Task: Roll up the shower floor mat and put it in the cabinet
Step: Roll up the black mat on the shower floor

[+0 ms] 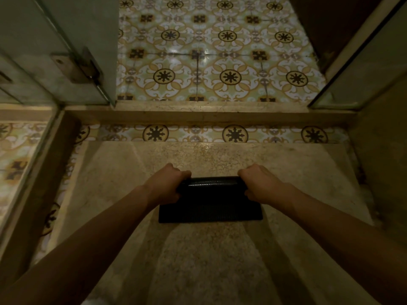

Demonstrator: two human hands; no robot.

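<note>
The black, textured rubber shower mat [210, 200] lies on the speckled beige stone floor of the shower [198, 260], and most of it is already wound into a tight, glossy cylinder at its far edge. Only a short flat strip remains, spread toward the person. The left hand [167, 183] clamps one end of the roll and the right hand [261, 186] clamps the other, fingers curled over the top and thumbs tucked on the near side. Both are closed firmly on the mat, one at each end.

Gripping at the two ends makes sense: it keeps the roll even across its width, so neither side runs ahead and the tube does not turn into a cone. The arms reach straight out and down, which lets the person press the coil against the floor so it stays tight.

Beyond the mat runs a low stone curb [209, 116], and past it the patterned yellow and brown tiled bathroom floor [220, 51]. A glass shower door with a metal hinge [77, 67] stands open at the left, leaving the way out clear.

No cabinet shows from here, so I judge the rolling nearly finished and the carrying still to come. The last strip probably needs one more turn.
</note>
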